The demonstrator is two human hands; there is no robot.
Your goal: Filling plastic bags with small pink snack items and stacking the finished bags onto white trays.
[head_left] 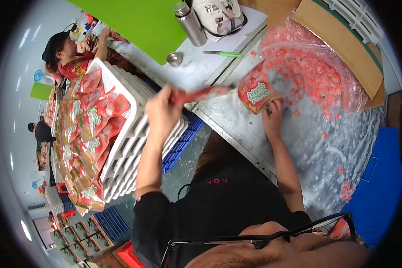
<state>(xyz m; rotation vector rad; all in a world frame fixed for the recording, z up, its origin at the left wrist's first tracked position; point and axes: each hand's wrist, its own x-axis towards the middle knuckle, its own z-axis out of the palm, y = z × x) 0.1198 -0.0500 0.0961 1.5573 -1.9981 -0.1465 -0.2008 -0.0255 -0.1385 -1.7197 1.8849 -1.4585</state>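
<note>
My left hand is raised between the white crates and the table, its fingers closed on a long red packet seen edge-on and smeared by motion. On the table lies a red and brown printed bag beside a heap of small red-wrapped pieces. My right hand grips that bag at its near lower corner with thumb and fingers. Whether the bag holds anything I cannot tell.
Stacked white crates with many red packets stand at left. A steel flask, its cup, a green-handled knife and a white bag lie beyond. A cardboard box borders the heap. A co-worker works far left.
</note>
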